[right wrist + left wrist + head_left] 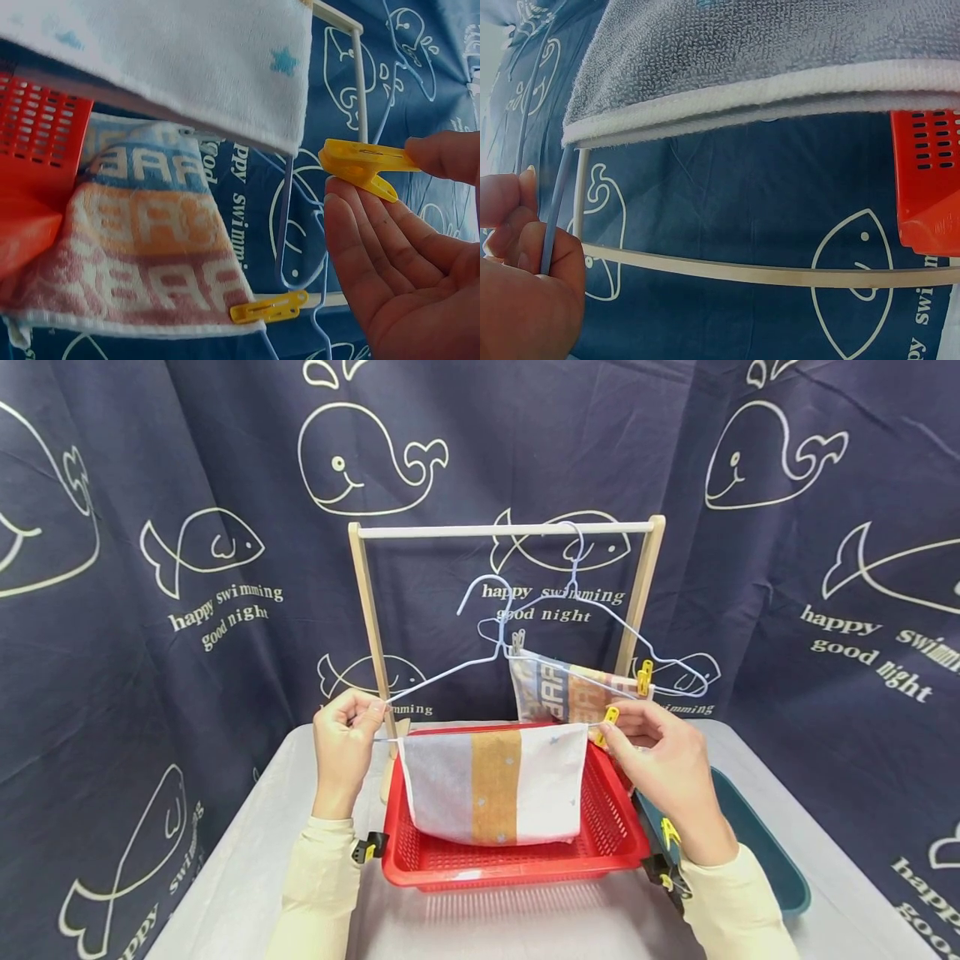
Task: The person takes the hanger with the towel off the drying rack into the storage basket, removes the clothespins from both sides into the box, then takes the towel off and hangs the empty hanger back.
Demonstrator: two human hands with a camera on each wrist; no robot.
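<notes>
A pale blue hanger [442, 677] is held up by my left hand [339, 752], its fingers and thumb gripping the left end. Over the hanger's lower bar hangs a folded towel [495, 789] in grey, tan and white with small stars. My right hand [671, 764] pinches a yellow clothespin [367, 154] between thumb and fingers. In the right wrist view the clothespin is beside the towel's white edge, apart from the cloth. Behind, another hanger [573, 585] on the rack carries a striped lettered towel [157, 225], with a yellow clothespin [268, 307] clipped at one corner.
Beneath the held towel stands a red perforated basket [517, 870]. A wooden rack with a white bar [465, 532] rises behind it. On the right is a teal tray [780, 860], with a yellow clothespin [670, 832] near its left edge. A patterned dark curtain [225, 460] surrounds the table.
</notes>
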